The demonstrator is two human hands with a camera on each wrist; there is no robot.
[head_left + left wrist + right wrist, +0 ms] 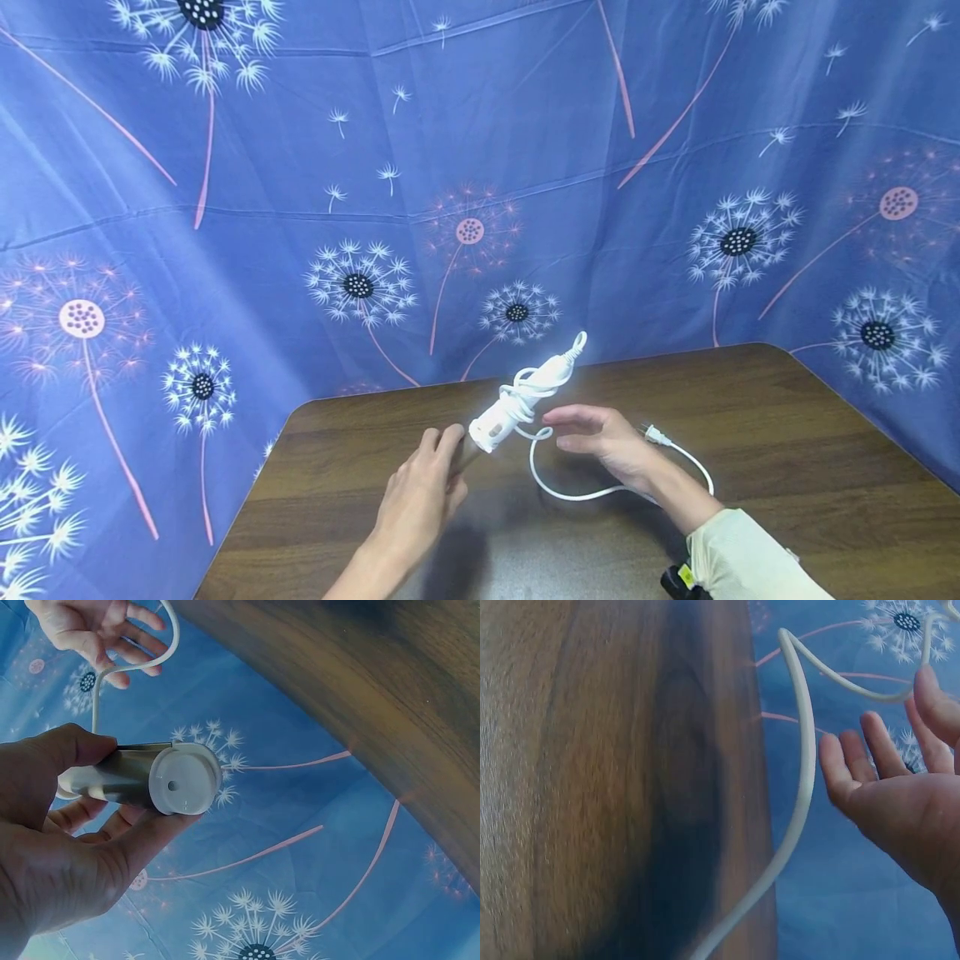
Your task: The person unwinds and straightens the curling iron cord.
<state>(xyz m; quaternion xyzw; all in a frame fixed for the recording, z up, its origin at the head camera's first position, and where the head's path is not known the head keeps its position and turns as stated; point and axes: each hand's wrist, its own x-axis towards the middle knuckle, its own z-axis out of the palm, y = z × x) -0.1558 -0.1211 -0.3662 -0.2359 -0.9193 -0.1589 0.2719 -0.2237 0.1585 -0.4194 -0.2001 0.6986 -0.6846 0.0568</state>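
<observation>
Watching remotely, I figured the cord [577, 498] was maybe half wrapped round the white tool [492, 418] my left hand [416, 500] gripped at its two o'clock, my right hand [611, 446] hovered open, and the plug [657, 435] sat loose at the tool's three.

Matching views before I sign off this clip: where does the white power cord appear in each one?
Head: right of centre, the white power cord winds round the handle of what looks like a curling iron, then loops right toward the plug.
Left wrist: upper left, the white power cord curves down from the top edge, passing in front of the right hand.
Right wrist: from the bottom edge it rises, bends sharply near the top, then runs upper right.
Shared landmark: the right hand.
</observation>
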